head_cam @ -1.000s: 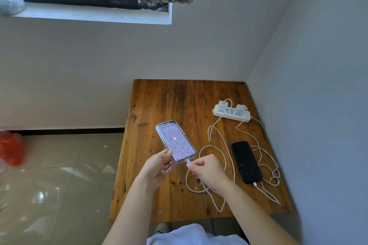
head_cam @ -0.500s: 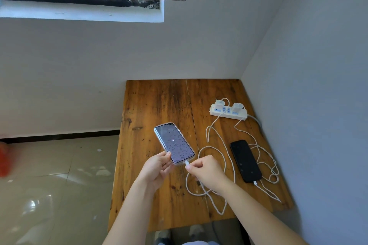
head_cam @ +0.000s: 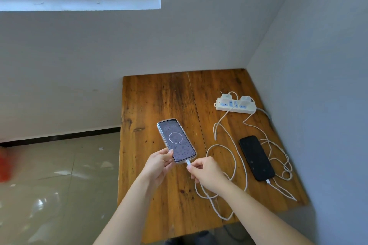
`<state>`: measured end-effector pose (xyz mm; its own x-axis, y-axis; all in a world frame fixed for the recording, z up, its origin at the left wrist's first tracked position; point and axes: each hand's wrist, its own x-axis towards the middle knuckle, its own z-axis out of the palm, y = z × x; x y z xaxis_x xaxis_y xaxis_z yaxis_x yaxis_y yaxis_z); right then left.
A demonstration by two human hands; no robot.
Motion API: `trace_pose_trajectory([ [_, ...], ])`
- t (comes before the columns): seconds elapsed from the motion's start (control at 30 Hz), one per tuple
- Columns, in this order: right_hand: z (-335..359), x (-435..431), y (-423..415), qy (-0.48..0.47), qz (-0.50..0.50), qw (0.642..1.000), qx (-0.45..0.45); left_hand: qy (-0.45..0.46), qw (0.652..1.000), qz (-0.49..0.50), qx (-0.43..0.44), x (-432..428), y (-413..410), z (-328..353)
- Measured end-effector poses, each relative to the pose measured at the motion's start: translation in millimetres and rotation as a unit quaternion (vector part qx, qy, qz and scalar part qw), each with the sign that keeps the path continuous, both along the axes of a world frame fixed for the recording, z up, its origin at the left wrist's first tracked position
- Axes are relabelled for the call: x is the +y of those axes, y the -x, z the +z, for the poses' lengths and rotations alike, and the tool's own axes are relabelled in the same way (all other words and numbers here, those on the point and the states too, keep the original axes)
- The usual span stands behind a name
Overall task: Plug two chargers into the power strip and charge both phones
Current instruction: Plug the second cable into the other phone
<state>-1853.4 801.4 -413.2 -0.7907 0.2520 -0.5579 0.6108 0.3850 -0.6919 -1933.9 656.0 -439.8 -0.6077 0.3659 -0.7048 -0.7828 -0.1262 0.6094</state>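
Observation:
My left hand (head_cam: 159, 164) holds the lower edge of a phone in a clear case (head_cam: 176, 140), lifted above the wooden table (head_cam: 151, 105). Its screen is lit and shows a circle. My right hand (head_cam: 207, 173) pinches the white cable plug (head_cam: 188, 163), which sits in the phone's bottom port. A black phone (head_cam: 255, 158) lies flat on the right with a white cable (head_cam: 278, 165) in its lower end. At the back right, the white power strip (head_cam: 236, 105) carries two white chargers (head_cam: 246, 99).
Loose loops of white cable (head_cam: 225, 157) spread over the table between my right hand and the strip. Walls close the table's back and right sides. Tiled floor (head_cam: 59, 175) lies to the left, with a blurred red object (head_cam: 5, 165) at the far left edge.
The plug now sits in the held phone's port, and the screen shows a large circle instead of a small dot. The view has shifted slightly; my hands stay in nearly the same place.

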Motion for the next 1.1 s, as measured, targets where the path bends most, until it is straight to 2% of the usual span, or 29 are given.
trace_pose_trajectory([
  [0.13,-17.3,-1.2,11.6,0.006,-0.016,1.0,-0.012,0.005,1.0,-0.012,-0.011,0.8,17.7,-19.4],
  [0.4,-59.0,1.7,20.5,-0.036,0.028,0.997,-0.07,0.029,0.999,-0.021,-0.014,3.4,56.8,-59.5],
  [0.6,-79.4,9.9,22.0,-0.069,0.055,0.992,-0.091,0.113,0.992,-0.049,0.009,1.3,84.2,-83.3],
  [0.87,-94.8,14.9,23.5,-0.08,0.039,0.992,-0.091,0.173,0.985,0.005,-0.012,-11.0,100.3,-104.8],
  [1.1,-102.2,3.3,24.4,-0.078,0.04,0.991,-0.101,0.316,0.945,0.038,0.072,-9.3,98.2,-111.7],
])
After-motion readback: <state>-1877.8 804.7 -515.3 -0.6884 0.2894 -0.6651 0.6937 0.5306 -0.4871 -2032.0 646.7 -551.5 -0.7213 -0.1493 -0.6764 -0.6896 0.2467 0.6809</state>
